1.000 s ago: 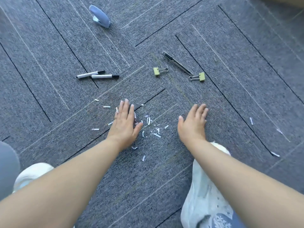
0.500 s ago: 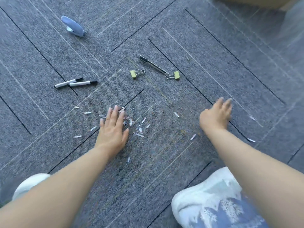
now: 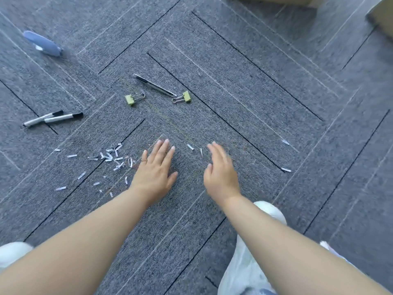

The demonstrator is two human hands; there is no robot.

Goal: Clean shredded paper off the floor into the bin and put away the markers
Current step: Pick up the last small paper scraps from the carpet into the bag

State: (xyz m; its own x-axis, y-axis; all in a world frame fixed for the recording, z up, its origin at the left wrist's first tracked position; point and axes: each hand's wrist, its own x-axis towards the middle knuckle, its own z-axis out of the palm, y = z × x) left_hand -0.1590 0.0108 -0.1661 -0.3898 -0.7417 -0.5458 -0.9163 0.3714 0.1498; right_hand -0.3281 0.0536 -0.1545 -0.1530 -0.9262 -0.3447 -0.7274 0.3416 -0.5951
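White shreds of paper lie in a loose pile on the grey carpet, left of my left hand. That hand rests flat, palm down, fingers apart, holding nothing. My right hand is blurred, on its edge just above the carpet, fingers together. Two stray shreds lie between the hands' fingertips. More single shreds lie to the right. Two white markers with black caps lie together at the left. No bin is in view.
Two yellow-green binder clips and a slim metal utility knife lie beyond my hands. A blue stapler sits far left. A cardboard box stands at the top right. My white shoes are at the bottom.
My right hand has swept left from the right side toward my left hand. My left hand has shifted off the pile to its right. The view has swung.
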